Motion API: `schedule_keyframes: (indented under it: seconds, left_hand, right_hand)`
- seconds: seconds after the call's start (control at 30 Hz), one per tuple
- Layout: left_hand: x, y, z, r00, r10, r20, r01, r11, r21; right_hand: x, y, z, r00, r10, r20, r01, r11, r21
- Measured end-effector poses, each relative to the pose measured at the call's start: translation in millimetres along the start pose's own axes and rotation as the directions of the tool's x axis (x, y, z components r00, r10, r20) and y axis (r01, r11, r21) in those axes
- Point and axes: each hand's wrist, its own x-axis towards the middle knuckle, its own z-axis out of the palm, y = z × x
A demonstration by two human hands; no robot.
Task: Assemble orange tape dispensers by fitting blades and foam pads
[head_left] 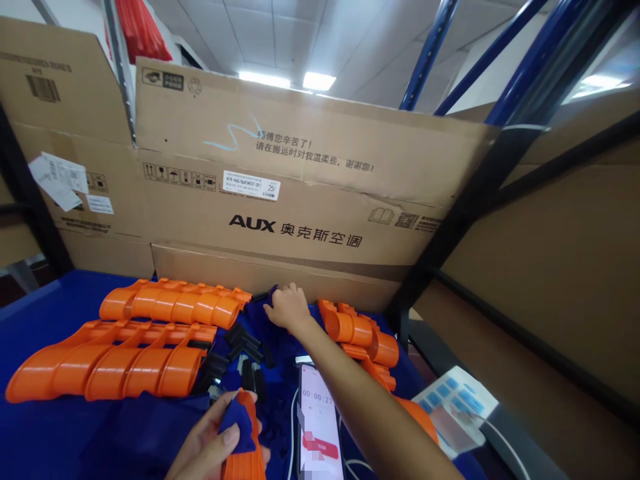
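Orange plastic piece point(245, 467), low and centre, pinched in the left hand point(207, 453), thumb pressing a dark blue cloth patch point(237, 425) onto it! Out goes the long right arm, right hand point(289, 308) at the dark blue cloth point(259, 319) near the carton point(220, 260), fingers bent, grip impossible to tell! Phone point(316, 413) beside that forearm, black strips point(245, 345) near it, orange curved parts point(145, 360) rowed up left, orange cluster point(355, 328) right
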Motion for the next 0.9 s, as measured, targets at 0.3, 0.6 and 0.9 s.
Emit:
schedule_keyframes:
  seconds: [0.3,0.6,0.9]
  left_hand:
    - [-2,17,-14.2,1.0,0.007,-0.002,-0.007,0.985,-0.174]
    - [2,4,-0.6,0.997,0.03,-0.077,-0.047,0.973,-0.224]
    - [-7,9,28.9,0.996,-0.038,0.075,0.06,0.944,-0.326]
  right_hand:
    - [-22,2,-23,0.998,-0.021,-0.067,0.034,0.978,0.205]
    - [-142,-4,-43,0.993,-0.084,0.087,0.022,0.832,0.554]
    - [-160,-14,-54,0.961,-0.094,0.262,-0.097,0.77,0.631]
